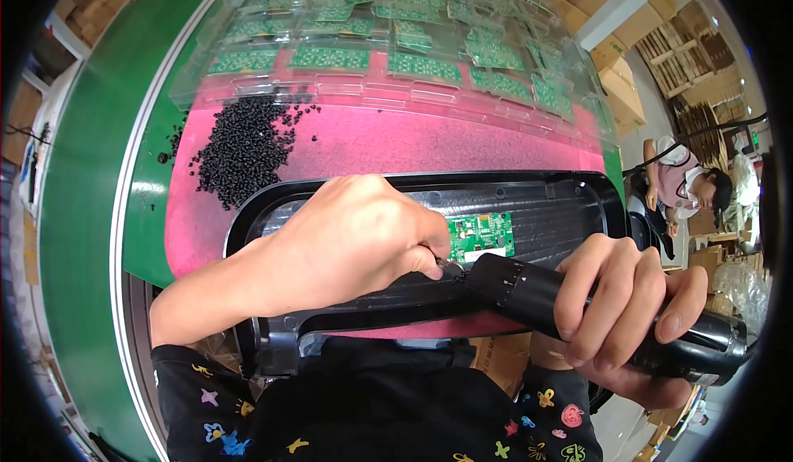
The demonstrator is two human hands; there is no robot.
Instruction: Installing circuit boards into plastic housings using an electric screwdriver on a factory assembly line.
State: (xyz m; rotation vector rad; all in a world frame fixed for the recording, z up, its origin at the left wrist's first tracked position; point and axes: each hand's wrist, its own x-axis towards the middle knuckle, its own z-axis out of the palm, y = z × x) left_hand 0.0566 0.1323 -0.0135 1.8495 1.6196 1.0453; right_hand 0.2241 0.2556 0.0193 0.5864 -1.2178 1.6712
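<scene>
My right hand [629, 305] grips the electric screwdriver [527, 295] over the tray [562, 214]'s four o'clock edge, long axis pointing toward ten. My left hand [355, 227] crowds its indistinct tip; its hold I can't tell.

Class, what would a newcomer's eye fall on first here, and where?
The bright pink mat across the middle stands out, with a heap of small black pieces on its left. At lower right, the right hand grips a black cylindrical tool, near a green circuit board in the black tray.
</scene>
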